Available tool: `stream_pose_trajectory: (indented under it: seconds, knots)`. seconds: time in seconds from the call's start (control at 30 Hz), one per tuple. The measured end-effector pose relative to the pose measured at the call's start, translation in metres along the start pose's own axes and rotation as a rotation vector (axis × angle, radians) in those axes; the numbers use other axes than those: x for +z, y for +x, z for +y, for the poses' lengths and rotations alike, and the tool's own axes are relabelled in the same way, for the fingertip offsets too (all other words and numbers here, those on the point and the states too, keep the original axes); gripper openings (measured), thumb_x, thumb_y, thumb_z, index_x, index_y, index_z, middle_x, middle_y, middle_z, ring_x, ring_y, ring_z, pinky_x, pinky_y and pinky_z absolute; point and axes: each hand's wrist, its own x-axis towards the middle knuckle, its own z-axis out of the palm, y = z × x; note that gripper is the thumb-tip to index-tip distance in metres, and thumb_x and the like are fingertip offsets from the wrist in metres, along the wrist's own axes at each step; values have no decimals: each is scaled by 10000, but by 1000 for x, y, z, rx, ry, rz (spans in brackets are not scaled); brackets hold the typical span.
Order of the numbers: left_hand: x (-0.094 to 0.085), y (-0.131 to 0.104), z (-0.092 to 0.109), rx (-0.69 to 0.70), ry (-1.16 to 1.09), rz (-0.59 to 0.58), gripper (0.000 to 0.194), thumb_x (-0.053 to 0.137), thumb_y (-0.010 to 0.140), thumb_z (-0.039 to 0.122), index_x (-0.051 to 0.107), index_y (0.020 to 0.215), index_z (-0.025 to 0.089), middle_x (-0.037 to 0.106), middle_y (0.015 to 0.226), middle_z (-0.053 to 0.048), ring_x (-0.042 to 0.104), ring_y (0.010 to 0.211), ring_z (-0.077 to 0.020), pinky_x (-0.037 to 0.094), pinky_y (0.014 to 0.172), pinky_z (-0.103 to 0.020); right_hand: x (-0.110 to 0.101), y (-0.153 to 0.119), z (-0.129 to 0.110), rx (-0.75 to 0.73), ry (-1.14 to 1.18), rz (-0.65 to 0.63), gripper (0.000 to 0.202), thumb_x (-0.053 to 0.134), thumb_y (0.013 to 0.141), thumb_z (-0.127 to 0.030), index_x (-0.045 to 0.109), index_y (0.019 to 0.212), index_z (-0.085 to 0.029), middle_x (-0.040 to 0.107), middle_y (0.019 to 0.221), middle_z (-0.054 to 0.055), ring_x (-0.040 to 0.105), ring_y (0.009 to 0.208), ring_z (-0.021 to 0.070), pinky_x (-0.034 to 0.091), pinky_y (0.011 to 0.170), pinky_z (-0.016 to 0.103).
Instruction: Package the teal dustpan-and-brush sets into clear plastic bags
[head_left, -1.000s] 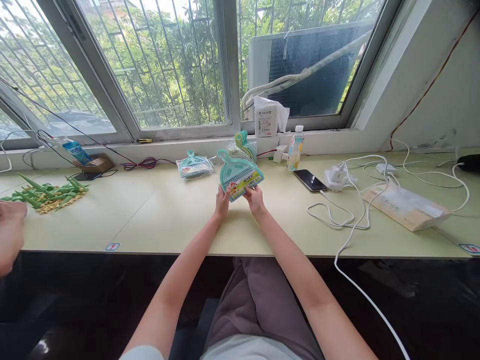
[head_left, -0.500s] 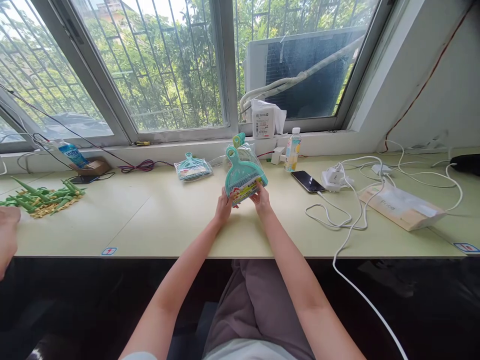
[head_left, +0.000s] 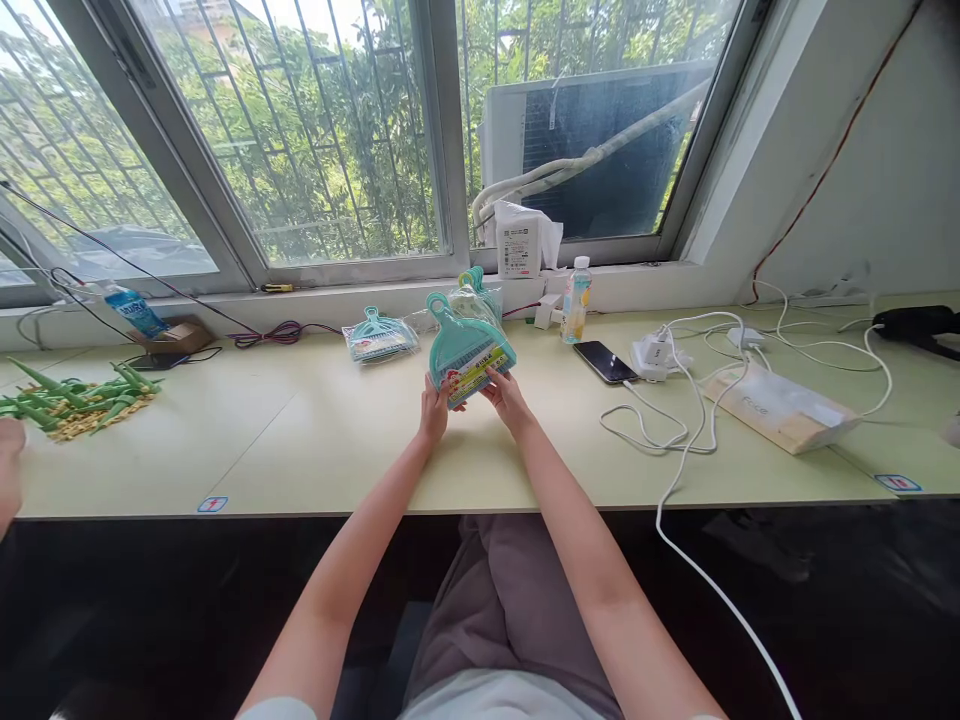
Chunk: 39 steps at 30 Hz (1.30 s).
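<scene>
Between my two hands a teal mini dustpan (head_left: 466,345) with a colourful label is held up above the table, tilted, its looped handle pointing away from me. My left hand (head_left: 434,408) grips its lower left edge, and my right hand (head_left: 505,394) grips the lower right edge. Both hands have their fingers closed on it. Behind it, partly hidden, lie more green-handled pieces in clear plastic wrap (head_left: 487,296). To the left, a wrapped teal dustpan set (head_left: 380,335) lies flat on the table.
On the right are a phone (head_left: 604,362), a drink bottle (head_left: 576,300), a white charger (head_left: 651,355) with looped cables and a paper package (head_left: 781,405). At left lie green pods (head_left: 79,398), with another person's hand (head_left: 9,465) at the edge. Tissues (head_left: 519,245) stand by the window.
The view has shifted slightly, so most things appear a little further left. The dustpan stays in both hands, turned slightly. The other person's hand at the left edge has moved further out of view.
</scene>
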Motion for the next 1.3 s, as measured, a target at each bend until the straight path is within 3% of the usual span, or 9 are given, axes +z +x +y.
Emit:
stream_pose_trajectory:
  seconds: [0.1,0.3,0.47,0.6,0.7,0.93,1.03,1.2,1.3]
  knots:
    - [-2,3,2,-41,-7,-44,406,514,849,500,369,1083,200,673,884,-48,637,532,-148,504,448,-268,1,0,4,-19,-37,26,419,794,630,-211,559,977,-204,704,942,31,688,882,203,587,813,371]
    - [-2,0,-2,-191,72,-302,630,545,814,572,297,1239,179,688,870,-74,647,559,-153,481,486,-246,-1,0,4,-110,-16,213,370,783,620,-154,563,915,-191,694,893,16,687,834,169,594,807,331]
    - [1,1,-4,-260,25,-437,686,491,808,651,377,1282,170,690,907,-107,660,669,-164,472,549,-236,-1,-2,1,-147,8,258,361,763,645,-152,556,937,-201,689,905,9,686,870,153,588,823,310]
    - [-3,11,-2,-250,-130,-250,674,393,820,706,452,1263,201,625,1180,-138,642,991,-226,524,725,-316,3,-4,1,-118,-17,248,344,760,658,-145,555,931,-191,687,903,15,689,863,159,588,832,329]
    - [-6,12,1,-241,-239,-110,609,539,808,604,440,1272,221,562,1294,-116,575,1141,-243,509,866,-364,5,-5,2,-82,-75,216,349,783,642,-135,565,910,-180,689,877,24,690,851,176,597,814,356]
    - [1,7,-1,-414,-232,-267,636,697,736,458,442,1280,249,526,1348,-109,554,1166,-273,542,839,-419,-3,0,0,-80,-102,312,356,779,620,-86,564,886,-186,684,862,8,683,830,158,600,791,343]
    - [2,14,-5,-417,-265,-229,567,627,762,542,531,1207,204,598,1255,-126,584,1126,-265,524,864,-411,-4,4,2,-74,-85,316,377,790,605,-91,557,883,-193,686,853,3,685,809,155,601,779,344]
    - [-10,22,-9,-280,-182,0,493,581,775,571,622,1042,159,661,1128,-109,584,1108,-244,493,893,-362,-5,6,9,-52,-73,290,345,771,622,-90,564,879,-192,694,845,11,692,773,152,605,767,324]
    - [-13,17,-8,-321,-168,-82,477,590,768,562,623,1018,157,677,1069,-104,608,1054,-236,509,859,-359,-7,2,9,-41,-58,321,326,738,648,-74,567,898,-195,694,876,4,690,783,136,602,770,297]
